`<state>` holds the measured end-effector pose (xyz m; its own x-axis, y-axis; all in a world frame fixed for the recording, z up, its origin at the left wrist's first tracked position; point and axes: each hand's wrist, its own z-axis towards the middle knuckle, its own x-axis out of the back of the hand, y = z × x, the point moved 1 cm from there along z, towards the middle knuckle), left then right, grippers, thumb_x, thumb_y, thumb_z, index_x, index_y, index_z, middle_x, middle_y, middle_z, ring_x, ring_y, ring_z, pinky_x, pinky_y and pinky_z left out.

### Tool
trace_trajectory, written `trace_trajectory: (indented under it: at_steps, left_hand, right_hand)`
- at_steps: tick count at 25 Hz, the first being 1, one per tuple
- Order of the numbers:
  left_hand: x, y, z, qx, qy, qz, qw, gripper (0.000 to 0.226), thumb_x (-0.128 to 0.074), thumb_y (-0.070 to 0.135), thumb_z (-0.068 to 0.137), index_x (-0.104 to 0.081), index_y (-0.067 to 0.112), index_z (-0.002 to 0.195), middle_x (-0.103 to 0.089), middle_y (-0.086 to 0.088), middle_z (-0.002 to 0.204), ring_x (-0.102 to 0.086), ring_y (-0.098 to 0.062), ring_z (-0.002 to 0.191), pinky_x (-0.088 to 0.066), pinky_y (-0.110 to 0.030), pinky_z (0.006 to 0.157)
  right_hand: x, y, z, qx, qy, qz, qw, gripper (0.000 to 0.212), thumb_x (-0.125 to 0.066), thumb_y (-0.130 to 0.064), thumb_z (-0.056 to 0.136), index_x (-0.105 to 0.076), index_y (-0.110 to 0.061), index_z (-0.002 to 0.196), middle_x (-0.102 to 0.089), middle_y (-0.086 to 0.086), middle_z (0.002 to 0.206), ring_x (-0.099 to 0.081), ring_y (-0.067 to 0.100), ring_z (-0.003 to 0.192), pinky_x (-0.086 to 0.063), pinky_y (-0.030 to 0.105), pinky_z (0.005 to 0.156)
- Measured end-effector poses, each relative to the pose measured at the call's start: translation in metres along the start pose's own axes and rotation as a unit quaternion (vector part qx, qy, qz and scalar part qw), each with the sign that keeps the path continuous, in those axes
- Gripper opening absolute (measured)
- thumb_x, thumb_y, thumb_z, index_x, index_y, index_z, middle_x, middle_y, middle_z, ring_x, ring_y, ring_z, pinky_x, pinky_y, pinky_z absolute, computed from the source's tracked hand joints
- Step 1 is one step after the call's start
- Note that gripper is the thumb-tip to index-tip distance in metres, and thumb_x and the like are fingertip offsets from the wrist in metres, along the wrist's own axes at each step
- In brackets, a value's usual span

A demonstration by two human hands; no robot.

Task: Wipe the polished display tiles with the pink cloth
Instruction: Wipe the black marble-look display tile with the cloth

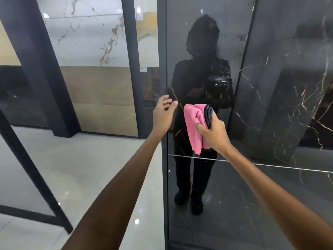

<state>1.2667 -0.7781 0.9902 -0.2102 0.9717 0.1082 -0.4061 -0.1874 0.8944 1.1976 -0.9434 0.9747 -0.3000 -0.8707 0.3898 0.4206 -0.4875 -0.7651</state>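
A tall polished black marble display tile (225, 186) with pale veins stands right in front of me and mirrors a dark figure. My right hand (214, 134) grips a bunched pink cloth (195, 123) with a dark grey backing, held up close to the tile at about waist height of the reflection. My left hand (164, 112) is raised beside the tile's left edge with its fingers loosely spread, holding nothing. Whether the cloth touches the tile cannot be told.
A second black veined tile (292, 87) stands angled to the right. Dark metal frames (162, 51) separate the panels. White marble (86, 29) and beige (100, 98) display tiles stand at the left. A glossy pale floor (72, 168) spreads below left.
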Motion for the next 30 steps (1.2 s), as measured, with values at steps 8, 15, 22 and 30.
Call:
trace_trajectory:
  at_steps: [8, 15, 22, 30]
  left_hand:
    - [0.017, 0.138, 0.114, -0.296, 0.137, 0.145, 0.934, 0.049, -0.049, 0.024, 0.1, -0.036, 0.012, 0.146, -0.041, -0.005, 0.15, -0.037, -0.019, 0.138, -0.03, -0.034, 0.116]
    - [0.026, 0.246, 0.207, -0.435, 0.178, 0.268, 0.841, 0.053, -0.044, 0.024, 0.101, -0.03, 0.007, 0.15, -0.02, -0.006, 0.161, -0.011, -0.022, 0.15, -0.014, -0.039, 0.122]
    - [0.022, 0.341, 0.284, -0.55, 0.156, 0.389, 0.723, 0.054, -0.043, 0.02, 0.102, -0.027, 0.006, 0.152, -0.014, -0.008, 0.162, -0.006, -0.024, 0.151, -0.006, -0.039, 0.121]
    - [0.015, 0.348, 0.308, -0.531, 0.193, 0.449, 0.693, 0.057, -0.026, 0.031, 0.104, -0.012, 0.01, 0.155, -0.003, -0.007, 0.164, -0.001, -0.022, 0.151, 0.001, -0.039, 0.12]
  right_hand:
    - [0.061, -0.101, 0.082, 0.193, 0.207, -0.098, 0.954, 0.028, -0.066, -0.016, 0.082, -0.049, -0.011, 0.104, -0.063, 0.001, 0.094, -0.062, 0.024, 0.081, -0.051, 0.043, 0.071]
    - [0.178, -0.183, 0.197, 0.309, 0.428, -0.31, 0.79, 0.044, -0.07, -0.015, 0.074, -0.051, 0.005, 0.109, -0.048, 0.021, 0.128, -0.052, 0.04, 0.109, -0.04, 0.049, 0.087]
    - [0.261, -0.248, 0.311, 0.208, 0.433, -0.319, 0.817, 0.045, -0.056, -0.015, 0.083, -0.041, -0.007, 0.125, -0.049, 0.017, 0.125, -0.04, 0.04, 0.123, -0.031, 0.053, 0.101]
    - [0.175, -0.167, 0.267, 0.489, 0.061, -0.619, 0.612, 0.077, -0.036, -0.049, 0.075, -0.036, -0.023, 0.147, -0.031, -0.002, 0.154, -0.03, 0.026, 0.142, -0.027, 0.045, 0.112]
